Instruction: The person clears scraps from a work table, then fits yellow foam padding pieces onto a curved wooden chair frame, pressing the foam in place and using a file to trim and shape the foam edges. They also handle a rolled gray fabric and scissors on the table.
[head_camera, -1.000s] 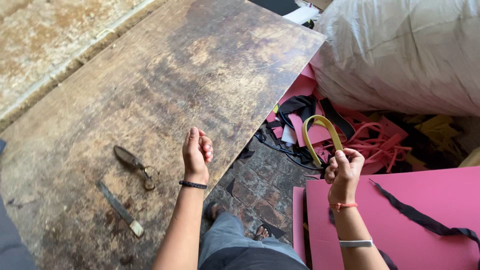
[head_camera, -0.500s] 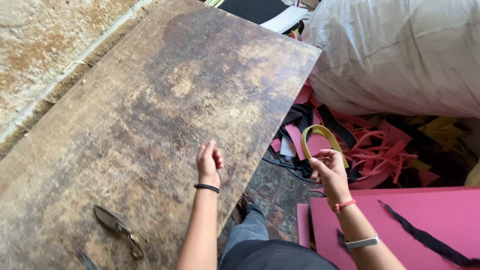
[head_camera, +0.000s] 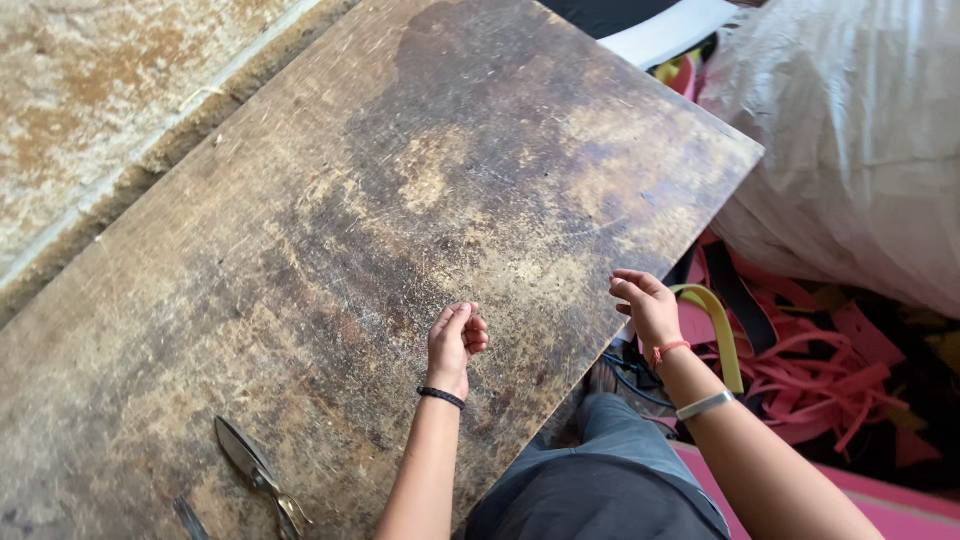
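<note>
- Head view, work surface: a worn, scratched wooden board (head_camera: 380, 230) fills most of the frame, set at a slant; its far corner points toward the upper right, and a rough pale wall (head_camera: 90, 90) runs along its far long edge.
- Head view, left hand (head_camera: 455, 340): it hovers over the board near the near long edge, fingers curled loosely inward, holding nothing; whether it touches the wood cannot be told. A black band circles the wrist.
- Head view, right hand (head_camera: 648, 308): it sits just past the board's near long edge, close to the right-hand corner, palm down, fingers bent. A yellow strap (head_camera: 722, 330) runs out from under it and loops down beside the wrist; the hand appears to hold the strap's upper end, though the fingers hide the exact grip. A red cord and a silver bangle ring the forearm.
- Head view, scissors (head_camera: 258, 478): dark metal, lying flat on the board near its lower-left corner, well apart from both hands, blades pointing up-left. A second dark tool (head_camera: 190, 518) is cut off by the frame edge just beside them.
- Head view, surroundings: a heap of pink and black strap offcuts (head_camera: 820, 370) lies right of the board, under the yellow strap; a large translucent plastic sack (head_camera: 860, 130) rises behind the heap. The person's grey trouser leg (head_camera: 600, 480) shows between the forearms.
</note>
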